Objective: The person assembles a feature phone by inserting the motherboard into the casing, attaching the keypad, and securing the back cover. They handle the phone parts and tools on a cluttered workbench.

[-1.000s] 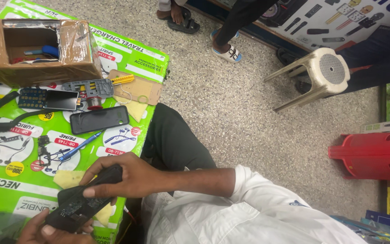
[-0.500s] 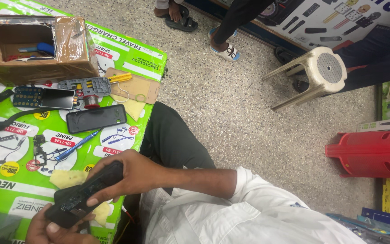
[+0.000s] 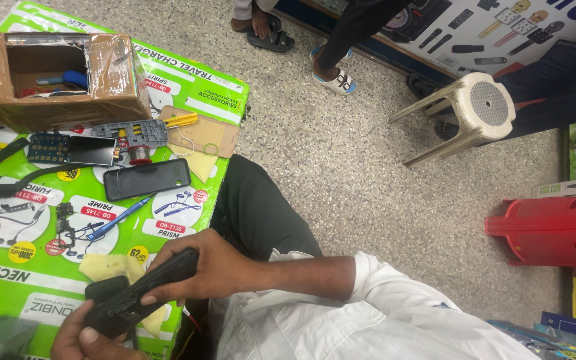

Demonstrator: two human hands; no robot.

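While both hands are closing on the dark handset (image 3: 138, 293), the unit is sitting low over the near edge of the green printed board (image 3: 188, 93). The right hand (image 3: 211, 270) is wrapping its upper end, fingers curled tight across the face; the left hand (image 3: 81, 337) is cupping the lower end from beneath, thumb pressing on the bottom edge. Neither hand is open. A yellow sponge pad (image 3: 111, 267) is lying directly under the grip. Beyond the grip, a second black handset (image 3: 147, 179) is lying flat, with a blue pen (image 3: 118, 219) between it and the hands. Further off are sitting a bare circuit board (image 3: 71, 150) and a cardboard box (image 3: 55, 77). As a judgement, the work is going best with the unit kept low over the pad, the left hand supporting while the right is applying even pressure, avoiding twist.
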